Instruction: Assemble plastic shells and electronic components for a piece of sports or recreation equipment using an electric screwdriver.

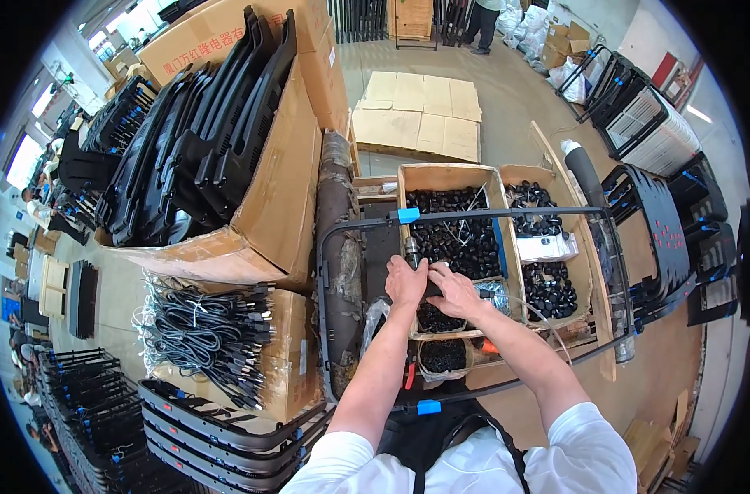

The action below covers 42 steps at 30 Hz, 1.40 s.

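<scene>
Both hands meet over the wooden box (450,174) of black parts. The left hand (405,281) is clenched around a driver (411,251) that stands nearly upright, long axis running near to far, tip pointing far. The right hand (450,291) presses beside it; its hold is hidden. A dark frame (507,215) lies across the box.

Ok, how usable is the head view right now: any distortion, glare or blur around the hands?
Head view: strong fisheye, so the black frame bows and the corners are black; even light, no hard shadows; mild glare at the windows far left; left hand and right hand sharp at centre, detail softening toward the rim.
</scene>
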Each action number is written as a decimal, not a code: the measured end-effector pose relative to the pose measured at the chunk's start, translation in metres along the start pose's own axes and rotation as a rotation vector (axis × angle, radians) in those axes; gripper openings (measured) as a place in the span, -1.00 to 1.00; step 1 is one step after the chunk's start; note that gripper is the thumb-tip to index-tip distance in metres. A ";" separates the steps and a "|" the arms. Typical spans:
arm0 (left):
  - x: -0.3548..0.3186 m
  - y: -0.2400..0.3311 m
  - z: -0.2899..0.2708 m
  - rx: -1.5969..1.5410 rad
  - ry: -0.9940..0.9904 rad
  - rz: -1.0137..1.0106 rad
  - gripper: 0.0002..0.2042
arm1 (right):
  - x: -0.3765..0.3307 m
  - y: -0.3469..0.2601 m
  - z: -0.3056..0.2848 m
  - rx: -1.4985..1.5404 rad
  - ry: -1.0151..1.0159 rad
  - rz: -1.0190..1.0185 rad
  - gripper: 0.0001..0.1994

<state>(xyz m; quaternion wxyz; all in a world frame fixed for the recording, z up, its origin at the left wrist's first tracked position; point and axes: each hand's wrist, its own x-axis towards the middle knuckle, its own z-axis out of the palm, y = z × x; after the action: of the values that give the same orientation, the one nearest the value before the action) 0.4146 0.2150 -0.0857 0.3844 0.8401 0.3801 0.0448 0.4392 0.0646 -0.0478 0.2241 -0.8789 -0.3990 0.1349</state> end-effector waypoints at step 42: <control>-0.488 -0.181 -0.043 -0.819 0.045 -0.162 -0.77 | -0.415 -0.128 0.103 0.131 -0.201 -0.317 -0.21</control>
<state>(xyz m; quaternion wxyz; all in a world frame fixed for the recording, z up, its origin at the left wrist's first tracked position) -0.0551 -0.0118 -0.0723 0.6808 0.5837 0.4042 0.1803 0.0467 -0.1479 -0.0485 0.2585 -0.7707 -0.5429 0.2107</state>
